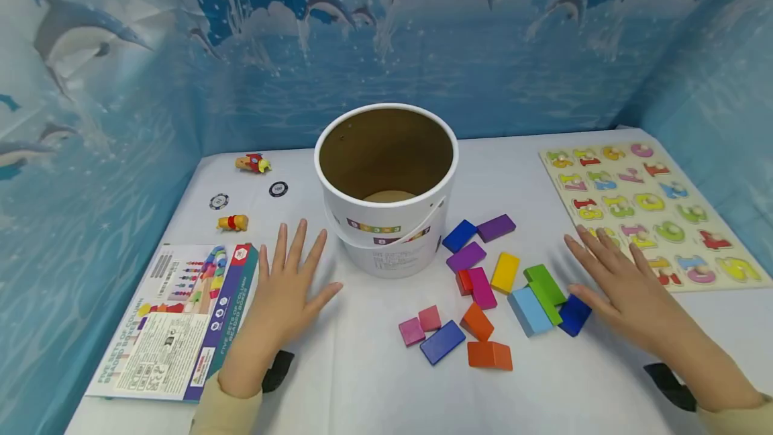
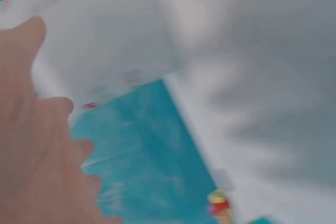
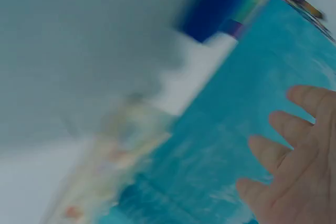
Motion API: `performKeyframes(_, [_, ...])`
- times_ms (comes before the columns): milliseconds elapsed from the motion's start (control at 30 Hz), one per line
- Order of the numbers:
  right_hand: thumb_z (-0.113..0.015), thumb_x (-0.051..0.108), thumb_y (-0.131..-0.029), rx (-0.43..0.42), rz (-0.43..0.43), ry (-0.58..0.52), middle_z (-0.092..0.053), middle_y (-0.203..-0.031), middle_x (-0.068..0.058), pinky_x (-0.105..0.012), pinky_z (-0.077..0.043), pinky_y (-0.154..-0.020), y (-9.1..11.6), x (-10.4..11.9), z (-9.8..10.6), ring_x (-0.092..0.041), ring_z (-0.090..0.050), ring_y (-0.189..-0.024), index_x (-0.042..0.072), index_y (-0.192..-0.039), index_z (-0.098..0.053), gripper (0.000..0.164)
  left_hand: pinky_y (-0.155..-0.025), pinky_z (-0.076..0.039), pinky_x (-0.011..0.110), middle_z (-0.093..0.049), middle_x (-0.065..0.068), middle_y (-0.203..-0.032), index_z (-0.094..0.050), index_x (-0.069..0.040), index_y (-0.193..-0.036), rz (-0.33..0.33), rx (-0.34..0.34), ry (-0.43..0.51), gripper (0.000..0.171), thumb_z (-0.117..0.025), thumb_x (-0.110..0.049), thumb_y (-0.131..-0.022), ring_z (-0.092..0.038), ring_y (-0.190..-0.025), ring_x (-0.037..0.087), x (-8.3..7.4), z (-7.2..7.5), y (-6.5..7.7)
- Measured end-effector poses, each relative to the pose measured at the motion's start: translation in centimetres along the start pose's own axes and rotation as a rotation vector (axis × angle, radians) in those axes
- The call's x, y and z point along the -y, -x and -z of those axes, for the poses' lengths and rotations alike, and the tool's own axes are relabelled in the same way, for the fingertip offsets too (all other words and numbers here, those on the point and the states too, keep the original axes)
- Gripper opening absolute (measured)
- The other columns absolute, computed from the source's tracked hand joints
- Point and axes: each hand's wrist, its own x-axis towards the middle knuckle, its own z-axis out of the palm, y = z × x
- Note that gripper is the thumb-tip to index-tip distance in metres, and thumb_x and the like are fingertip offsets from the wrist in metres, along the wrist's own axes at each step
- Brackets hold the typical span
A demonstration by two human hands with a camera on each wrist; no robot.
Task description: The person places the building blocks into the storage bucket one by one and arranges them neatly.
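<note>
My left hand [image 1: 284,307], fingers spread and holding nothing, is beside the right edge of a bead-set box [image 1: 175,321] in the head view. On the other side, my right hand [image 1: 628,294] is also spread and bare of any object. Its thumb points toward a dark blue block [image 1: 575,315], and its fingers overlap the near left part of a wooden number puzzle board [image 1: 658,213]. Between the hands lie several coloured blocks, among them a light blue block [image 1: 529,313], a green block [image 1: 545,294] and a yellow block [image 1: 504,272]. Both wrist views are blurred.
A white bucket [image 1: 392,257] with a handle stands upright at the back middle. Left of it are two small figures, one red and yellow [image 1: 253,163], one bear-like [image 1: 233,223], and two round chips [image 1: 278,189]. Dolphin-print curtains [image 1: 386,72] enclose the table.
</note>
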Motion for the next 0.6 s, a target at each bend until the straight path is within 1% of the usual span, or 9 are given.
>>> performKeyframes(67, [-0.055,0.033,-0.086,-0.004,-0.016,-0.106,-0.016,-0.147,-0.009,-0.052,0.003,-0.103,-0.5,0.6,1.2,-0.032,-0.011,-0.133,0.025,-0.142,-0.020,0.067,-0.101,0.003,0.056,0.009,0.001,-0.149,-0.005,-0.028,-0.144,-0.008,-0.026,0.066,0.081,-0.049,-0.057,-0.081,0.013,-0.133,0.028,-0.4,2.1,-0.8])
performKeyframes(133, [-0.057,0.030,-0.086,-0.027,-0.042,-0.203,-0.027,-0.142,-0.011,-0.058,-0.013,-0.099,-1.0,1.2,2.3,-0.034,-0.024,-0.128,0.027,-0.140,-0.027,0.062,-0.102,0.000,0.055,0.008,-0.001,-0.149,-0.003,-0.029,-0.143,-0.026,-0.079,0.150,0.082,-0.052,-0.052,-0.082,0.011,-0.134,0.026,-0.7,4.0,-1.7])
performKeyframes(200, [-0.058,0.026,-0.086,-0.049,-0.063,-0.305,-0.036,-0.138,-0.009,-0.059,-0.025,-0.093,-1.5,1.6,3.1,-0.027,-0.030,-0.126,0.028,-0.137,-0.033,0.057,-0.102,-0.007,0.056,0.005,-0.004,-0.149,-0.003,-0.030,-0.143,-0.048,-0.130,0.269,0.082,-0.055,-0.046,-0.082,0.007,-0.135,0.022,-0.8,5.7,-2.8])
performKeyframes(267, [-0.058,0.022,-0.086,-0.061,-0.056,-0.384,-0.042,-0.133,-0.007,-0.044,-0.032,-0.097,-2.1,1.8,3.3,-0.013,-0.032,-0.125,0.029,-0.134,-0.038,0.053,-0.101,-0.014,0.056,0.000,-0.007,-0.148,-0.006,-0.031,-0.143,-0.065,-0.171,0.426,0.078,-0.057,-0.039,-0.084,0.000,-0.135,0.017,-0.8,6.8,-3.9])
performKeyframes(367, [-0.058,0.016,-0.085,-0.020,-0.017,-0.489,-0.046,-0.130,-0.001,-0.019,-0.033,-0.093,-2.7,1.7,2.7,0.007,-0.032,-0.118,0.028,-0.131,-0.043,0.049,-0.099,-0.021,0.055,-0.008,-0.011,-0.147,-0.014,-0.030,-0.142,-0.081,-0.205,0.660,0.072,-0.058,-0.031,-0.085,-0.009,-0.134,0.011,-0.9,7.7,-5.5])
performKeyframes(433, [-0.058,0.014,-0.085,0.059,0.020,-0.543,-0.046,-0.129,0.000,-0.019,-0.034,-0.091,-2.8,1.4,2.0,0.011,-0.033,-0.115,0.025,-0.131,-0.043,0.050,-0.100,-0.021,0.053,-0.012,-0.007,-0.147,-0.018,-0.024,-0.143,-0.094,-0.211,0.807,0.069,-0.057,-0.026,-0.086,-0.013,-0.133,0.012,-1.3,8.1,-6.4])
performKeyframes(500, [-0.059,0.015,-0.085,0.149,0.049,-0.579,-0.045,-0.130,-0.001,-0.035,-0.039,-0.090,-2.7,1.0,1.1,0.012,-0.033,-0.114,0.023,-0.132,-0.042,0.051,-0.102,-0.019,0.051,-0.012,-0.001,-0.147,-0.020,-0.016,-0.142,-0.116,-0.210,0.933,0.065,-0.055,-0.017,-0.087,-0.013,-0.133,0.014,-1.8,8.2,-7.0])
performKeyframes(567, [-0.060,0.017,-0.084,0.226,0.079,-0.590,-0.044,-0.131,-0.002,-0.041,-0.039,-0.089,-2.3,0.7,0.3,0.010,-0.033,-0.114,0.021,-0.134,-0.040,0.054,-0.102,-0.018,0.050,-0.010,0.005,-0.148,-0.020,-0.010,-0.142,-0.135,-0.206,1.030,0.063,-0.052,-0.011,-0.087,-0.012,-0.134,0.016,-2.4,8.1,-7.4])
performKeyframes(600, [-0.061,0.017,-0.083,0.258,0.094,-0.605,-0.043,-0.132,-0.003,-0.038,-0.038,-0.091,-2.2,0.5,-0.1,0.010,-0.032,-0.116,0.020,-0.134,-0.039,0.056,-0.103,-0.017,0.050,-0.010,0.005,-0.148,-0.020,-0.009,-0.142,-0.145,-0.203,1.078,0.063,-0.051,-0.009,-0.087,-0.012,-0.134,0.017,-2.6,8.0,-7.5])
